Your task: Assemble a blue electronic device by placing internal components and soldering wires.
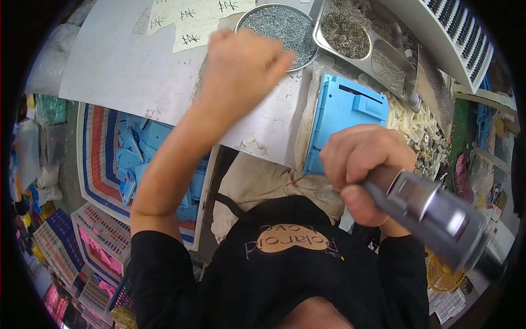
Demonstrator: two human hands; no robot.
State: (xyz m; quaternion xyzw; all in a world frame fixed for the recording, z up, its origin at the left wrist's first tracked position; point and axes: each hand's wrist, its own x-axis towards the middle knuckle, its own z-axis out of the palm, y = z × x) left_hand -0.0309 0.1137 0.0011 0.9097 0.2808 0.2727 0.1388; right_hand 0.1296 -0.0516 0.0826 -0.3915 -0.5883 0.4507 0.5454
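Cluttered white worktable (126,71), left hand (241,66) at screw bowl (285,27) rim; right hand (361,164) gripping metal tool (433,214)

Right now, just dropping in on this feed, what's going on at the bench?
A person is at a cluttered workbench. The left hand reaches, fingers closed, to the rim of a round metal bowl of small screws. The right hand grips a grey power screwdriver, held above a light blue plastic casing lying on the bench. A metal tray of more small metal parts sits beyond the casing.
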